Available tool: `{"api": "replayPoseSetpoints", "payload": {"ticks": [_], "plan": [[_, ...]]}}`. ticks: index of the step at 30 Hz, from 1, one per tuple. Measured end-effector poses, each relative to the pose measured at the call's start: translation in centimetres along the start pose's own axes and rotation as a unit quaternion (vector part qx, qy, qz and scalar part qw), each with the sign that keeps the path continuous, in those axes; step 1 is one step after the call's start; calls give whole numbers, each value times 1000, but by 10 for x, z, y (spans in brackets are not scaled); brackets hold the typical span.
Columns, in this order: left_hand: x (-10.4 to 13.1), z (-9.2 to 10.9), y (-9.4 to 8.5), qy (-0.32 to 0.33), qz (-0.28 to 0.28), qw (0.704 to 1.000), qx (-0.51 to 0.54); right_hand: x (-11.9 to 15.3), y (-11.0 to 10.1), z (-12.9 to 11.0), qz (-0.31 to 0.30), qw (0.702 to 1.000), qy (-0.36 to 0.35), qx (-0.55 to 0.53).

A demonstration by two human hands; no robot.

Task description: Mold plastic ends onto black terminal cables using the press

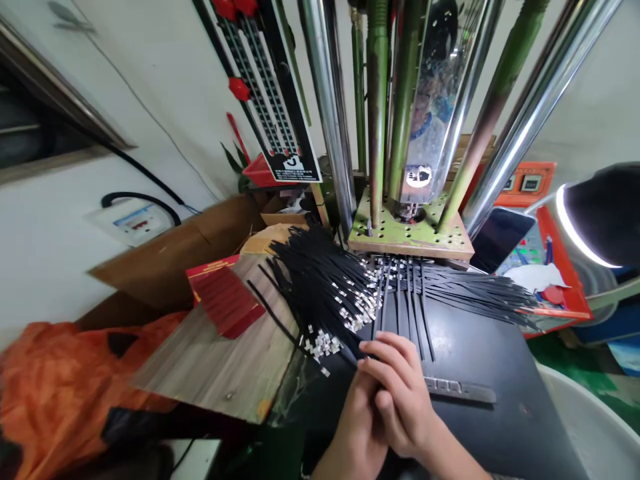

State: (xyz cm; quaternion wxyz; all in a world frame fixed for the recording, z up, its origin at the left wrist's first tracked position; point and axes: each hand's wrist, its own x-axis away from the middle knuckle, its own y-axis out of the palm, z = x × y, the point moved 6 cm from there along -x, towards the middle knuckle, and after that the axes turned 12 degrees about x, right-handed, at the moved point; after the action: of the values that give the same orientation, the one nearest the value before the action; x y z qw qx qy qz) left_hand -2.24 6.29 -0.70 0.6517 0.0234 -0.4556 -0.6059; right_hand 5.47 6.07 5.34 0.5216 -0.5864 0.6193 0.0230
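Both hands are folded together at the table's near side: the right hand [405,390] overlaps the left hand [357,413], fingers bent, and whether anything is pinched between them cannot be told. Press [410,241] stands at the back of the black table [520,363], its drilled plate above the work. Strips lie in front of it in two groups: a thick pile [313,273] to the left, partly over the board [250,353], and a thinner fan [470,290] to the right. Several single strips [414,313] lie between the groups, beyond the fingertips.

Handling, as judged: each strip is light and flexible, rather smooth, and best taken by its black length; the pale ends [367,303] look the more fragile part. Bar [465,391] looks rigid, heavier, and best held at its exposed end.

Orientation: the pile slants from far left to near right, pale ends toward the middle. Fan spreads rightward, black tails outward. Single strips run from the plate toward the person. Bar lies crosswise, its slotted left part running behind the right hand
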Motion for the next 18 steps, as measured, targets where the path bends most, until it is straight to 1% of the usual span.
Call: {"api": "replayPoseSetpoints", "payload": {"ticks": [2,3,4,5,7,8,9,10,11,12,14,15,16,18], "plan": [[3,-1,-9,15,-2,997,-81,8,1,12,-64,992,99,-48],[6,3,-12,29,-7,989,-148,14,1,18,-98,979,156,-89],[11,8,-15,41,-20,972,-232,21,2,24,-132,956,214,-150],[16,12,-15,45,-43,946,-319,28,4,27,-162,922,269,-226],[28,15,-10,26,-111,881,-459,41,8,27,-204,835,344,-377],[33,15,-7,16,-148,853,-501,46,9,26,-209,796,366,-434],[38,13,-3,12,-178,832,-526,48,10,25,-196,769,381,-475],[40,12,1,16,-196,819,-538,50,8,28,-161,753,397,-500],[40,11,3,25,-201,817,-540,52,5,32,-110,743,416,-512],[38,10,4,39,-192,824,-532,54,0,38,-49,734,435,-519],[34,10,-1,77,-154,852,-495,61,-13,51,64,698,473,-534],[33,12,-6,101,-131,868,-467,65,-19,56,101,673,487,-547],[33,15,-13,125,-106,886,-434,68,-26,60,122,648,496,-564],[40,25,-27,167,-65,916,-360,72,-43,64,147,611,503,-594]]}}
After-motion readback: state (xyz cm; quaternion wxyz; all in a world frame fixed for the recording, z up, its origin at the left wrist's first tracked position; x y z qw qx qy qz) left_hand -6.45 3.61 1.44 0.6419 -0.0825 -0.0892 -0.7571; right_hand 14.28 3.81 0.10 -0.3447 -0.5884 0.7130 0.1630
